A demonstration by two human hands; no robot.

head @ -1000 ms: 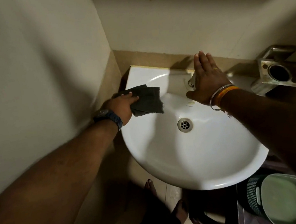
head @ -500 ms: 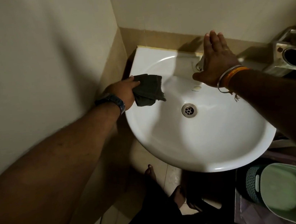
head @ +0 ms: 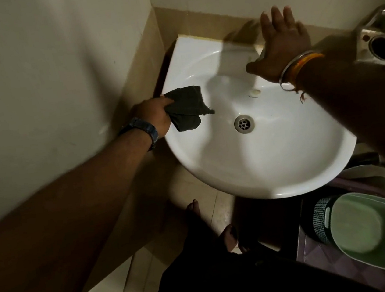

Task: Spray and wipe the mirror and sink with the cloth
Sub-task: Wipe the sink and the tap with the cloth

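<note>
At the lower right of the frame a green perforated basket (head: 369, 232) sits close under the basin, and bare feet (head: 195, 209) stand on the tiled floor at lower centre — a wet floor here could make for a slip, if water runs off the rim.

In the middle, the white sink (head: 274, 159) fills the view, its drain (head: 244, 123) near centre. At centre left the left hand (head: 155, 116) grips the dark cloth (head: 187, 108), bunched against the basin's left rim. Bunched like that, only a small patch of it touches the porcelain, so I judge a pass could leave streaks or miss the bowl's far side.

At the upper right the right hand (head: 280, 41) is spread flat with straight fingers at the back ledge, holding nothing; whatever tap lies beneath is hidden. A metal holder (head: 381, 45) juts at the far right — a stray elbow might knock it.
</note>
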